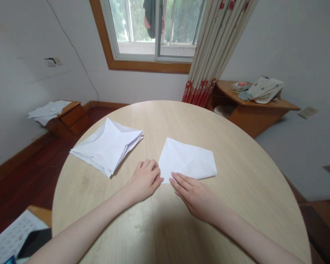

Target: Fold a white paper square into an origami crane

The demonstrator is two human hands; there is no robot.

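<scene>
One folded sheet (191, 161) lies on the surface (242, 168), likely light, easily creased, best pressed at its edges; right grip (195, 194) unclenched, flat on it; left grip (143, 179) curled, any pinch indiscernible.

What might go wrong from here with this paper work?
The white sheet might skew or crease off line, since both the left hand and right hand touch only its near side.

The paper pile is loosely stacked, and its far-left corner reaches the rim of the table, so a bump could fan it out or tip sheets off.
</scene>
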